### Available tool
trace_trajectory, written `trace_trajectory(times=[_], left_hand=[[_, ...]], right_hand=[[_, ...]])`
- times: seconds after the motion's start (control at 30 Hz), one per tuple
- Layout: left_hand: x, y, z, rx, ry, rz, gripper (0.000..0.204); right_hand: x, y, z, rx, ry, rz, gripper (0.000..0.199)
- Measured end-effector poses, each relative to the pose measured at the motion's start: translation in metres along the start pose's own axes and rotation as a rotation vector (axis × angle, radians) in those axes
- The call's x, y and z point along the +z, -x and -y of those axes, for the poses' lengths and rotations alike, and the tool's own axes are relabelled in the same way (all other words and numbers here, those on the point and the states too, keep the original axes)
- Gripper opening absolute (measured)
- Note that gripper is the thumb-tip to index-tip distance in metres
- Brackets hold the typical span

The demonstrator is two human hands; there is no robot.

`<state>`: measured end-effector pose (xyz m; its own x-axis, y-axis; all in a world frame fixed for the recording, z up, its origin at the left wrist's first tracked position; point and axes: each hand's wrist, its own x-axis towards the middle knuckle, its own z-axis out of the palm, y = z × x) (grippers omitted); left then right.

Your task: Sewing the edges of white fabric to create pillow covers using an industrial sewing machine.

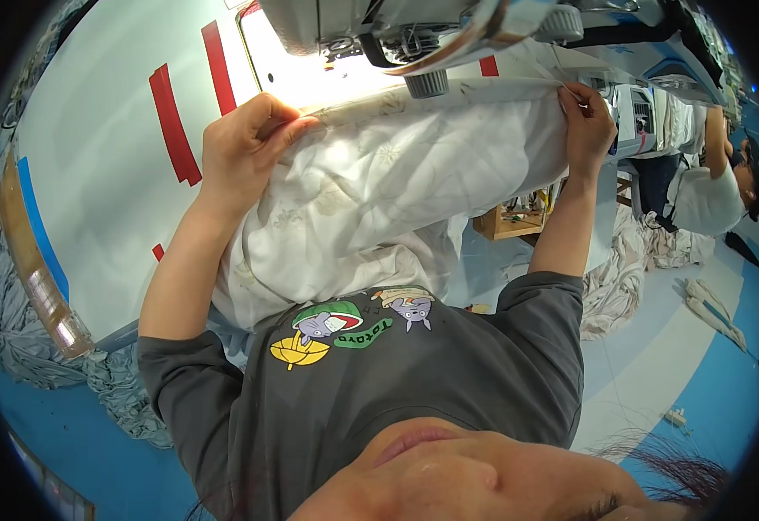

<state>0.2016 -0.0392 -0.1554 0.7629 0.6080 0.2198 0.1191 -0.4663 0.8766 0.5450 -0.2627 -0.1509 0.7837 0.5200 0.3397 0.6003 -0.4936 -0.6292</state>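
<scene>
We see the left hand and right hand, fingers clamped on the upper edge of thin white patterned cloth, just below a pale sewing machine; an open brown wooden box contains small, indistinct items

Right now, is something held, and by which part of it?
Yes, the cloth: the left grip pinches its far edge at the left, and the right grip pinches that same edge at the right.

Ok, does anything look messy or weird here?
Yes, crumpled pale cloth lies heaped on the floor at right, which looks untidy. The white fabric pinched by the left hand and right hand is wrinkled, but shows no clear damage.
</scene>
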Motion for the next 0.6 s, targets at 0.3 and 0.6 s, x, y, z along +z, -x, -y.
trace_trajectory(times=[0.3,0.6], left_hand=[[0.005,-0.002,-0.004,-0.177,0.087,-0.079,0.018],[0.007,-0.005,-0.009,-0.164,-0.119,-0.020,0.007]], right_hand=[[0.003,0.001,0.005,0.046,0.045,-0.020,0.017],[0.006,0.006,-0.003,-0.141,0.014,-0.102,0.020]])
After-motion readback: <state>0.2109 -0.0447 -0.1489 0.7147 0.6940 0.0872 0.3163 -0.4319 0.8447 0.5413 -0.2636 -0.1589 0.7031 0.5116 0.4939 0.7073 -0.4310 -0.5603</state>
